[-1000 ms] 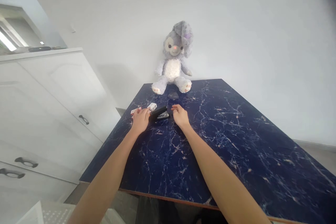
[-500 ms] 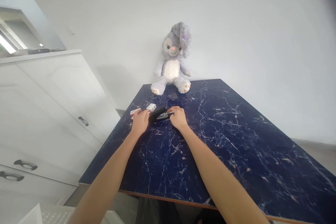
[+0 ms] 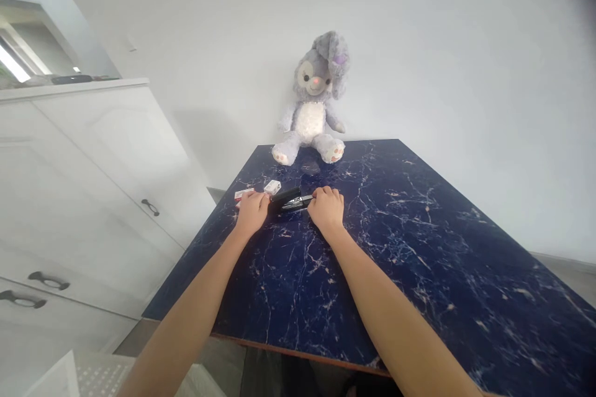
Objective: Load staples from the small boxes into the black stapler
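Head view: black stapler [image 3: 287, 196], left hand [image 3: 252, 212] clamped at 9 o'clock, right hand [image 3: 327, 207] pinching 3 o'clock; uneven force could make it slip.

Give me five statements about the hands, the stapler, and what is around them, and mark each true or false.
1. The left hand and right hand are both at the stapler. True.
2. The stapler is fully closed. False: it gapes open.
3. A plush toy sits at the far end of the table. True.
4. The table is plain white. False: it is dark blue with pale veins.
5. A small white box lies nearer the left hand than the right. True.
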### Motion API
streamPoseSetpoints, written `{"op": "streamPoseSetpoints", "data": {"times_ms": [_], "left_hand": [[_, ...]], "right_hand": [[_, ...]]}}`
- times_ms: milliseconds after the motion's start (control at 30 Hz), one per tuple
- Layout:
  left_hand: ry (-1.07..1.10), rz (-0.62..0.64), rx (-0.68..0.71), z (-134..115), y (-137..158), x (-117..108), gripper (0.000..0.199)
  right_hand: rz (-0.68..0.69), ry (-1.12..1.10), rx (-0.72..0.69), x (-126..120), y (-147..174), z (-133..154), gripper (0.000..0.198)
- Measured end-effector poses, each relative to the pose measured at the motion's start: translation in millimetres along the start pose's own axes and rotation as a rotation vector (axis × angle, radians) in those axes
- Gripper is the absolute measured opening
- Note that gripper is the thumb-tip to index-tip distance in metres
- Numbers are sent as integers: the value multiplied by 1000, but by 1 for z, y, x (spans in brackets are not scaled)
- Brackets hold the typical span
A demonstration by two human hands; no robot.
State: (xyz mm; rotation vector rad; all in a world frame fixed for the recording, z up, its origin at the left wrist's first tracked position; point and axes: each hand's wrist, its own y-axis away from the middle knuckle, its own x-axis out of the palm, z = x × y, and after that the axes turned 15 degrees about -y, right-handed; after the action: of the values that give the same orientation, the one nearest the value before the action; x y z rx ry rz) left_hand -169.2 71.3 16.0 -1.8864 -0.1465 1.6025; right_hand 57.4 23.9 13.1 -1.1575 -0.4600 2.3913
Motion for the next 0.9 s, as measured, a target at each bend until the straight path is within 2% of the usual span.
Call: {"op": "streamPoseSetpoints", "data": {"times_ms": [133,233,333,433,533,600,667,733,800,900], "left_hand": [[6,2,-2,0,0,0,38],[1,6,-3,0,0,2,38],[6,11,-4,1,0,2,39],[80,20,-9,-1,1,-2,39],[185,62,42,-6,3,-8,32],[184,109,65,-11,5,-11,50],[143,130,29,-16,5,-12,65],[123,116,-25,-18,4,-13,66],[143,103,-50,-17,3,-13,62],[237,138,-43,-10,1,-14,58]], "right_hand": [[17,-60,-37,4,-3,-2,23],[22,-228,-43,9,-9,-9,21],[17,-403,-106,14,-14,-15,16],[41,-449,-131,15,-15,-16,15],[21,-480,-57,11,-15,-16,16],[-45,-552,53,5,-16,-16,18],[-103,-629,183,0,-17,-17,22],[-95,-657,265,-1,-18,-18,23],[-17,-613,225,2,-19,-18,20],[125,-468,16,11,-18,-17,13]]}}
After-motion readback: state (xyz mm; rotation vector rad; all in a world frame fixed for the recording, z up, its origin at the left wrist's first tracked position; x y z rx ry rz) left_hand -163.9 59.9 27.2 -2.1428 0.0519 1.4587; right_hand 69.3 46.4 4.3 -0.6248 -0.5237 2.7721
